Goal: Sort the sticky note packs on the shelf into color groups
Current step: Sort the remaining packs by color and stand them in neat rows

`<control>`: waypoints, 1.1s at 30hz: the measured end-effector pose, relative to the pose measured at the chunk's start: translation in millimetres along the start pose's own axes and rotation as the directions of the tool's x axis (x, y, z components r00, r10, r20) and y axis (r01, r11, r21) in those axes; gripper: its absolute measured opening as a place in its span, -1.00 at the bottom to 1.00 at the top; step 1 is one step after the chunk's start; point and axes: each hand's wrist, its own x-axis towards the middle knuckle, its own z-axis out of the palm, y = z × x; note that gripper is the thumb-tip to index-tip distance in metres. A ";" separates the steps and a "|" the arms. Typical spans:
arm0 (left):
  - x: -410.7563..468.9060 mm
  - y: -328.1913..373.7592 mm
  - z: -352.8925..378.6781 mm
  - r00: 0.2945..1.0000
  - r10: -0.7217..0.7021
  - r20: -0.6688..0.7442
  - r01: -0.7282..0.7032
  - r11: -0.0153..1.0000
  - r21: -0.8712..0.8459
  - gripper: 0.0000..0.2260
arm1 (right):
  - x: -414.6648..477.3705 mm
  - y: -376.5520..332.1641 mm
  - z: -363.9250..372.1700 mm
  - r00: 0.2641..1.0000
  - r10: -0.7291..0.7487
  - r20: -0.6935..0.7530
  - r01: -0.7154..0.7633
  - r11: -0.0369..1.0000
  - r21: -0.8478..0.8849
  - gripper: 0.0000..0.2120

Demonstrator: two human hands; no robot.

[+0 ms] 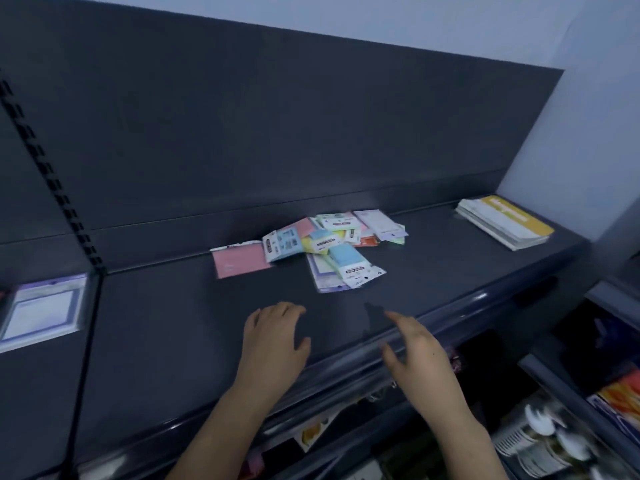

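Two empty hands, the left hand (273, 336) and right hand (414, 348), hover with fingers loosely spread over the front of a dark shelf (173, 327), short of a jumbled pile of sticky note packs (318, 244) at its middle.

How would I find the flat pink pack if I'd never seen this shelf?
Start at the dark shelf, where a heap of coloured packs lies around the middle. The pink pack sits at the heap's left end. Unlike the others, it lies mostly clear of the heap, its plain pink face showing.
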 end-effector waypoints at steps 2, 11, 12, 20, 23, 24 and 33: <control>10.5 0.8 7.1 1.000 -0.017 0.013 0.017 1.000 0.020 -0.61 | 8.7 8.8 2.4 1.000 0.021 0.000 -0.021 0.999 0.033 -0.54; 81.7 -6.4 40.5 0.995 -0.053 0.079 0.047 0.996 0.080 -0.67 | 74.0 23.7 21.5 1.000 0.026 0.009 -0.026 1.000 0.007 -0.58; 88.8 -6.5 43.3 0.995 -0.038 0.088 0.030 0.995 0.093 -0.69 | 80.9 24.2 23.3 0.999 0.022 0.025 -0.022 1.000 -0.005 -0.58; 130.8 -10.0 55.1 0.972 0.149 0.182 -0.173 0.977 0.122 -0.63 | 126.3 25.6 35.5 0.997 0.034 0.072 -0.033 0.999 -0.018 -0.63; 141.7 -15.1 53.8 0.953 0.213 0.214 -0.239 0.965 0.105 -0.66 | 144.0 33.5 34.6 0.996 0.075 0.038 -0.075 0.997 -0.016 -0.66; 143.6 -16.4 52.8 0.944 0.249 0.215 -0.274 0.957 0.096 -0.70 | 150.9 36.7 33.8 0.996 0.091 0.023 -0.091 0.996 -0.012 -0.67; 142.6 -7.4 43.4 0.836 0.505 0.214 -0.541 0.824 0.169 -0.86 | 214.5 64.3 34.9 0.997 0.075 -0.019 -0.077 0.994 -0.082 -0.61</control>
